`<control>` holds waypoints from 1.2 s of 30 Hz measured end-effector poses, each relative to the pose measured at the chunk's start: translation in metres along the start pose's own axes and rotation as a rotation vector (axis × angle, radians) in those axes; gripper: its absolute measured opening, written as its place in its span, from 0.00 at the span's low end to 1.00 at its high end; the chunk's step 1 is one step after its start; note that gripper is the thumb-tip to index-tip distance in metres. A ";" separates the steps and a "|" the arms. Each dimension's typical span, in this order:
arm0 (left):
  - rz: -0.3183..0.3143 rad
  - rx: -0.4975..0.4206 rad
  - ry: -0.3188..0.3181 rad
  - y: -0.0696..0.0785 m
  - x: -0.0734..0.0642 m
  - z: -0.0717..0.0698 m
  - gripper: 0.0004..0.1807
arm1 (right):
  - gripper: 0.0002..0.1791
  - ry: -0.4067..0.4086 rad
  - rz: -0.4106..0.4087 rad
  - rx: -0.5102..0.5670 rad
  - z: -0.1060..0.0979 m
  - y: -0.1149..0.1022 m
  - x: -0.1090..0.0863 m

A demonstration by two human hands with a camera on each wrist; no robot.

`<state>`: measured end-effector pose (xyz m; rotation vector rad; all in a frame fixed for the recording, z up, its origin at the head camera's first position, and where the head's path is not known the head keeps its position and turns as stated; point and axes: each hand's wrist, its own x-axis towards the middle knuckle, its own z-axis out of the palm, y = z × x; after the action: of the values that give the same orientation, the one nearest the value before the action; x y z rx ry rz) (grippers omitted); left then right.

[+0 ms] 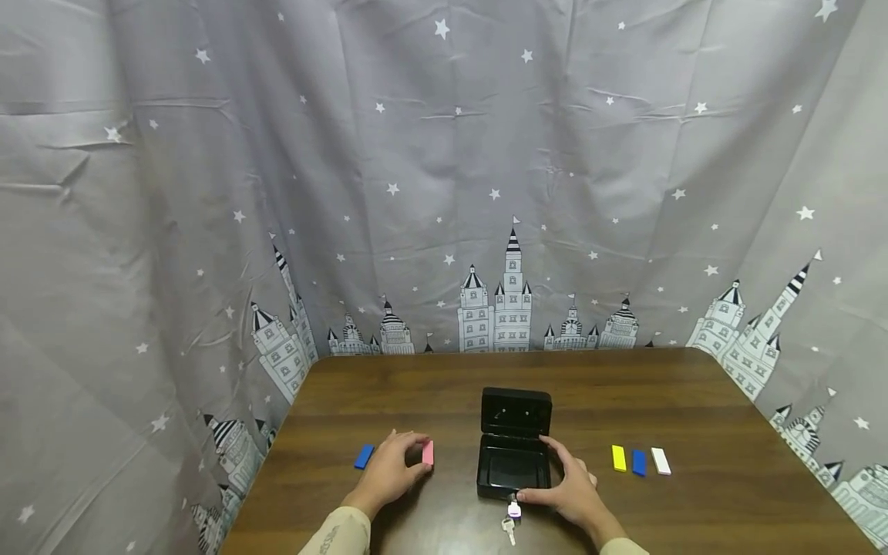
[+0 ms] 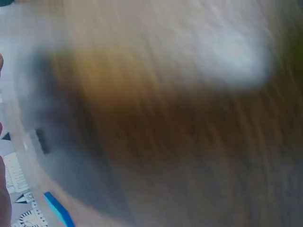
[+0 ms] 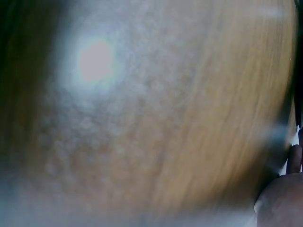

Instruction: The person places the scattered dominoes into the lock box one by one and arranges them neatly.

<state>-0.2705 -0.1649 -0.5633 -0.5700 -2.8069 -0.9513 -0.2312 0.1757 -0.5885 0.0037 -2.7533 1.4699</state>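
A small black cash box stands on the table with its lid raised; its tray looks bare. Keys hang from the lock at its front. My right hand grips the box's right side, thumb at the front corner and a finger near the hinge. To the left of the box, my left hand pinches a pink block between thumb and fingers, at table level. A blue block lies just left of that hand; the left wrist view shows a blue block too. Both wrist views are mostly blurred tabletop.
Right of the box, a yellow block, a second blue block and a white block lie in a row on the wooden table. A grey curtain with stars and castles hangs behind the table's far edge.
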 end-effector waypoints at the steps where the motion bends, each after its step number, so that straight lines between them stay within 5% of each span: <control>1: 0.006 -0.002 0.001 0.002 0.002 0.000 0.25 | 0.56 0.001 0.002 0.002 0.000 0.000 0.000; 24: 0.199 -0.042 0.033 0.049 0.024 0.011 0.23 | 0.56 -0.002 0.032 0.009 -0.001 -0.005 -0.001; 36: 0.178 -0.063 0.000 0.062 0.029 0.023 0.24 | 0.57 0.010 0.021 -0.017 0.000 -0.002 -0.001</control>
<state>-0.2733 -0.0964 -0.5394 -0.8117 -2.6788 -1.0063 -0.2304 0.1746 -0.5864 -0.0323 -2.7666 1.4470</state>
